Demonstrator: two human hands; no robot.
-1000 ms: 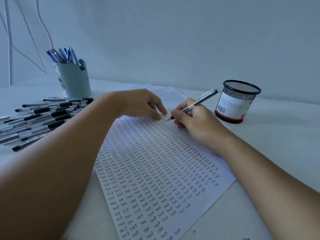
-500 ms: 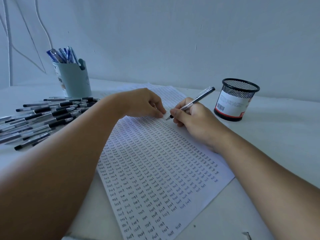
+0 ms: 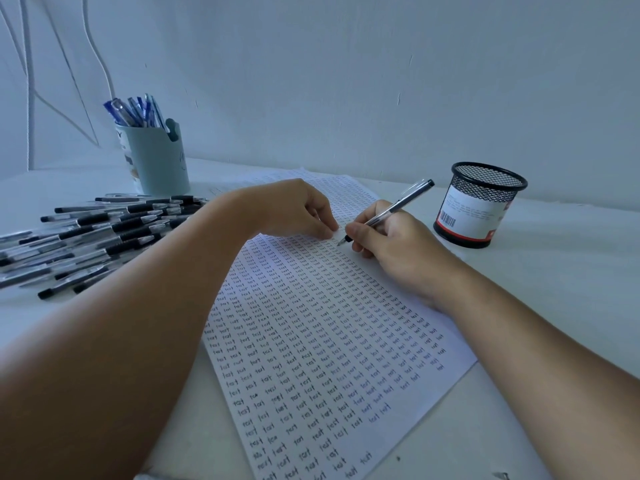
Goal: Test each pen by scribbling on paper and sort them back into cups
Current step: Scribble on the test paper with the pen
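Now right hand [image 3: 398,251] fingers [image 3: 356,233] pinch pen [image 3: 394,208] on paper [image 3: 311,341].

Dim, cool blue-grey light fills the wide-angle head view — soft, with only faint shadows beside the mesh cup [image 3: 479,206] and under the forearms, no glare, the near forearms dark and soft-edged at the bottom corners, and straight lines bowing toward the edges.

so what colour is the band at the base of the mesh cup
Red, on the mesh cup, seen in the head view.
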